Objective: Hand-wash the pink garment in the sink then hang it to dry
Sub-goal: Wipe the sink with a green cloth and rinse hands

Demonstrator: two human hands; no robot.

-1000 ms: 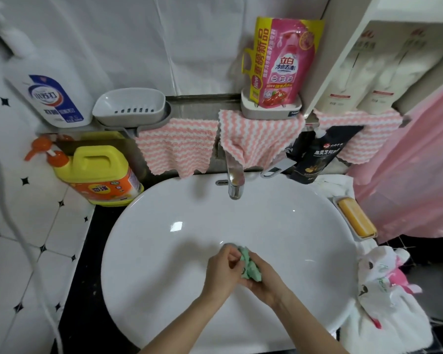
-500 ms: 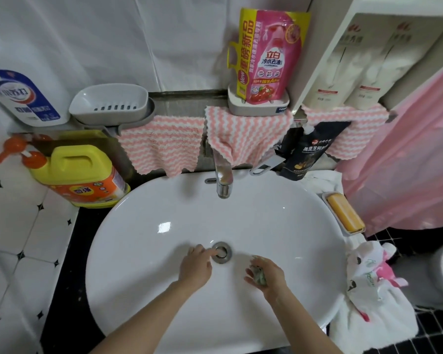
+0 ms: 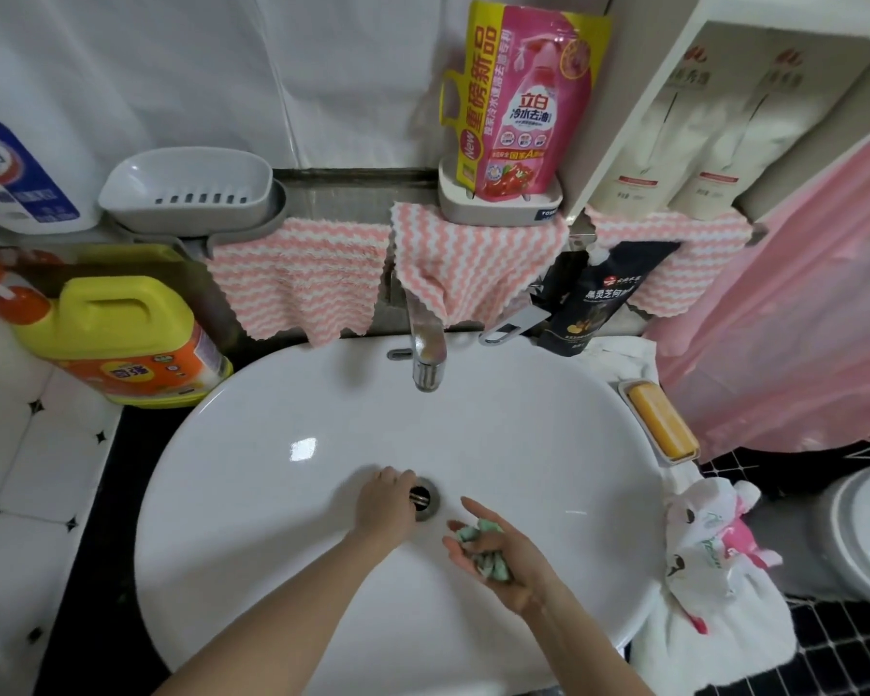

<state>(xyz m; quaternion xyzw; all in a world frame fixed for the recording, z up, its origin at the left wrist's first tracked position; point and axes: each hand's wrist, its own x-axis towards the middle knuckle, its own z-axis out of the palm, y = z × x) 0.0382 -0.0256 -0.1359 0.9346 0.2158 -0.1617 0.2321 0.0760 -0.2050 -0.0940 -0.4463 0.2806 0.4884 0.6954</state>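
Garment (image 3: pixel 483 550), a small crumpled wad that looks more pale green than pink, sits now only in my right hand (image 3: pixel 511 570), fingers loosely curled around it, low in the sink (image 3: pixel 272 494). One second ago both hands rubbed it together. The left hand (image 3: pixel 385 499) has gone to the drain (image 3: pixel 427 497); I cannot tell if it grips the plug. I judge the rubbing is paused and rinsing comes next.
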